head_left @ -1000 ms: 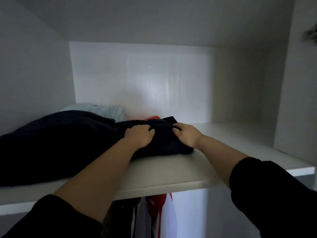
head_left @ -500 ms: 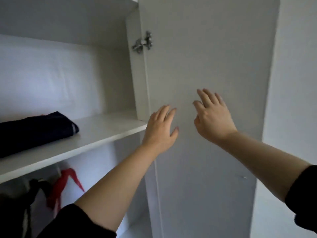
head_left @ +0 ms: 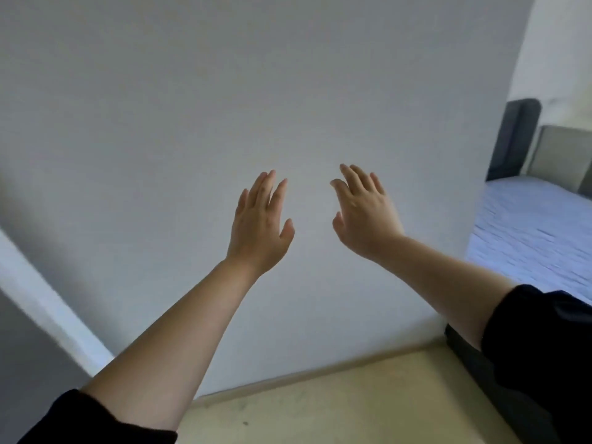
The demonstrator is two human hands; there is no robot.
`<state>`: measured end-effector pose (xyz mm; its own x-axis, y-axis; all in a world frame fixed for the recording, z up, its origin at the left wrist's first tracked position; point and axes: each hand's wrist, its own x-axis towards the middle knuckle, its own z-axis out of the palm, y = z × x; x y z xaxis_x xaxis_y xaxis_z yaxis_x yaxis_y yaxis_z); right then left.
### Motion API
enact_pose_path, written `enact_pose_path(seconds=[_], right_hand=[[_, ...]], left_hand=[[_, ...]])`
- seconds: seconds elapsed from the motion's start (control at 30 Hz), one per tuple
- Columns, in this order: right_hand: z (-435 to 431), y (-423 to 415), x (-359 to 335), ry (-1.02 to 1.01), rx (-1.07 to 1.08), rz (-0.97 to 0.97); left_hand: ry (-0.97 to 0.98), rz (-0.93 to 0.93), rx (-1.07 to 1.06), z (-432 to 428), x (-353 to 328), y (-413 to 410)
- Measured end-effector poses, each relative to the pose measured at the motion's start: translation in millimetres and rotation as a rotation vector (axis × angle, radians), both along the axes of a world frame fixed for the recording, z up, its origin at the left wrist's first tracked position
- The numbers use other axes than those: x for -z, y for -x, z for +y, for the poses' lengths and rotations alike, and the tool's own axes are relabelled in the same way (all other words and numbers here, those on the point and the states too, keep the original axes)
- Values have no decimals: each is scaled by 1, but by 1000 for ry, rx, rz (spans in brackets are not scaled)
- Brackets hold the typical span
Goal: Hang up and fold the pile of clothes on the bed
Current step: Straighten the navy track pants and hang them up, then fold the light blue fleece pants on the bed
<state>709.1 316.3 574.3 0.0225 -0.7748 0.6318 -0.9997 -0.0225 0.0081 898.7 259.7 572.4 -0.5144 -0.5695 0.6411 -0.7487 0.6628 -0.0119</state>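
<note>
My left hand [head_left: 260, 224] and my right hand [head_left: 363, 214] are raised side by side in front of a plain white wardrobe door [head_left: 224, 107]. Both have straight, spread fingers and hold nothing. Whether the fingertips touch the door I cannot tell. At the far right lies the bed [head_left: 531, 232] with a light blue sheet; no clothes show on the part in view. The folded clothes and the wardrobe shelf are out of view.
A grey padded headboard [head_left: 563, 155] stands behind the bed. Beige floor [head_left: 336, 408] shows below the door. A white door edge [head_left: 48, 312] runs diagonally at the lower left.
My hands left the dark folded garment on the shelf and opened. The view swung right, off the shelf and onto the door; the bed has come into view.
</note>
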Motion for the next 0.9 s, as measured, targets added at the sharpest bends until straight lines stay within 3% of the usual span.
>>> enact_pose_path(seconds=[0.53, 0.9], right_hand=[[-46, 385, 130, -364, 625, -251], [30, 574, 212, -494, 964, -550]], left_hand=[[-330, -319, 461, -130, 134, 453], [-459, -530, 679, -87, 210, 696]])
